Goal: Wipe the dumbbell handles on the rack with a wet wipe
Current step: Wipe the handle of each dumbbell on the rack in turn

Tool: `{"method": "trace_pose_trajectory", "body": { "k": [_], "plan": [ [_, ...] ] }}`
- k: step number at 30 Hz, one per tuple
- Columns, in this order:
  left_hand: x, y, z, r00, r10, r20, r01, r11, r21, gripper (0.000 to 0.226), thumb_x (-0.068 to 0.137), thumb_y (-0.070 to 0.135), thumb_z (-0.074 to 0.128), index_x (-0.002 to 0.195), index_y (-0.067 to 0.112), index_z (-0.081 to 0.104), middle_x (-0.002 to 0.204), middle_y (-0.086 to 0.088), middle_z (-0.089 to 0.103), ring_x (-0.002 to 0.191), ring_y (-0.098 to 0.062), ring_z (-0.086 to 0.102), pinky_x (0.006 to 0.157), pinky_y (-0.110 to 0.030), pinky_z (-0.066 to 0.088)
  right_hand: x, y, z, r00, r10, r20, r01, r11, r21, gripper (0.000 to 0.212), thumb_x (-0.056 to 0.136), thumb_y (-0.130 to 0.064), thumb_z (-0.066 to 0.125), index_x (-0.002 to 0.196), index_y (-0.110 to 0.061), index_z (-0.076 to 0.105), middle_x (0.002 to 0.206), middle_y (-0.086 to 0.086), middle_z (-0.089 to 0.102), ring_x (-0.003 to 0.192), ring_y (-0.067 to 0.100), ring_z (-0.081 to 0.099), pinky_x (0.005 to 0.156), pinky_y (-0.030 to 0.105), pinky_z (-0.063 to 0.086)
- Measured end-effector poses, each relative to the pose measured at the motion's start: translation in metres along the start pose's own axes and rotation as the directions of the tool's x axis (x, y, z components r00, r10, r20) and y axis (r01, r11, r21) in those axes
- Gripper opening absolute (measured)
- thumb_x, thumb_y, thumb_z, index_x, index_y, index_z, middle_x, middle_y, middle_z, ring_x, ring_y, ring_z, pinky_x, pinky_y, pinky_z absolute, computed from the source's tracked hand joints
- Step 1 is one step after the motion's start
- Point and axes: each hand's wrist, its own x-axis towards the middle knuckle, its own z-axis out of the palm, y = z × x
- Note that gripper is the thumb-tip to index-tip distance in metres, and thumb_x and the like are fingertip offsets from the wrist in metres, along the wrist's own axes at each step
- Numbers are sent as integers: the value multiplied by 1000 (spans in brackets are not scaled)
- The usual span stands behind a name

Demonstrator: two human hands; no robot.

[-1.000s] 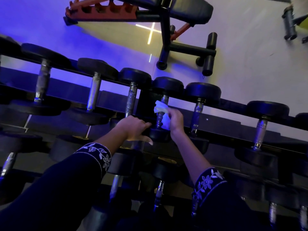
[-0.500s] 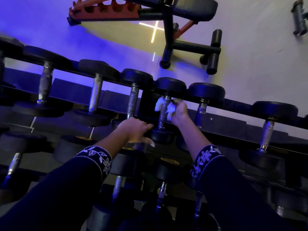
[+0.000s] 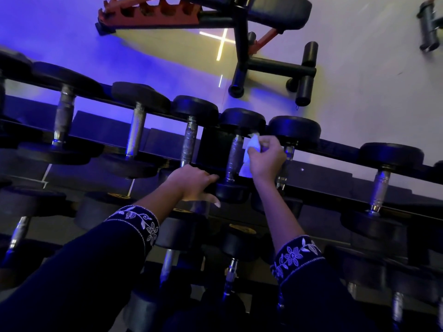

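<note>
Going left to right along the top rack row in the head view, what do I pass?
first handle → second handle → third handle → fourth handle → wet wipe → right hand → far-right handle

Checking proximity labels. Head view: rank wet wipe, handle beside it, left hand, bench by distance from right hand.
1. wet wipe, pinched in the right hand
2. dumbbell handle, just left
3. left hand, lower left
4. bench, far back, top

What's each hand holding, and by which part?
Right hand pinches the wet wipe by its middle, beside a dumbbell handle. Left hand touches a dumbbell head; grip unclear.
</note>
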Motion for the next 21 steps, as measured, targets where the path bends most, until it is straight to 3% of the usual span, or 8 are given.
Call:
{"method": "trace_pose_trajectory", "body": {
  "k": [3, 7, 9, 11, 14, 16, 19, 21],
  "plan": [
    [0, 0, -1, 1000, -7, 6, 7, 1000, -9, 111, 65, 94, 19, 149, 23, 33, 130, -1, 61, 109, -29, 63, 70, -36, 47, -12, 2, 14, 965, -254, 68, 262, 954, -143, 14, 65, 4, 63, 77, -3, 68, 80, 12, 61, 74, 28, 59, 68, 25, 41],
    [-1, 0, -1, 1000, -10, -2, 10, 1000, -11, 103, 68, 91, 25, 143, 23, 39, 125, -1, 64, 107, -29, 64, 72, -36, 48, -41, 19, 21, 891, -327, 316, 402, 892, -209, 22, 78, -17, 72, 95, -3, 72, 101, 12, 55, 93, 24, 51, 83, 26, 43],
    [-1, 1, -2, 1000, -12, 0, 12, 1000, -7, 99, 72, 90, 30, 144, 22, 39, 125, -2, 64, 107, -29, 64, 73, -36, 48, -52, 25, 13, 830, -385, 403, 514, 809, -286, 27, 84, -11, 65, 110, -4, 68, 117, 15, 50, 104, 26, 47, 91, 27, 43],
    [-1, 1, -3, 1000, -15, 3, 15, 1000, -4, 100, 73, 89, 31, 147, 22, 35, 127, -3, 63, 107, -30, 64, 74, -36, 49, -56, 30, 3, 801, -350, 485, 529, 793, -301, 37, 83, 2, 60, 119, -6, 64, 126, 14, 43, 113, 27, 44, 99, 25, 40],
    [-1, 0, -3, 1000, -16, 6, 16, 1000, 8, 102, 73, 89, 29, 149, 22, 33, 129, -3, 62, 108, -29, 63, 73, -36, 48, -38, 33, -5, 768, -335, 546, 500, 846, -184, 44, 76, 13, 58, 113, -8, 68, 115, 12, 46, 108, 23, 50, 98, 27, 45],
    [-1, 2, -4, 1000, -12, 20, 12, 1000, 13, 102, 72, 90, 29, 149, 23, 33, 129, -3, 62, 107, -30, 64, 72, -35, 47, -16, 31, -6, 774, -323, 545, 450, 886, -115, 46, 72, 18, 54, 106, -8, 72, 104, 11, 51, 98, 19, 55, 92, 23, 48],
    [-1, 2, -4, 1000, -21, 14, 21, 1000, 14, 103, 71, 91, 29, 149, 24, 33, 129, -3, 62, 108, -31, 64, 71, -35, 48, 7, 24, -3, 821, -308, 480, 402, 910, -105, 39, 74, 13, 59, 102, -10, 74, 96, 5, 56, 87, 15, 58, 76, 5, 42],
    [-1, 2, -3, 1000, -21, -5, 21, 1000, 22, 104, 70, 92, 29, 148, 24, 34, 128, -3, 63, 107, -31, 64, 70, -35, 48, 1, 27, -1, 833, -310, 458, 396, 913, -101, 36, 74, 10, 63, 101, -10, 74, 98, 6, 58, 88, 15, 58, 78, 10, 45]
  ]
}}
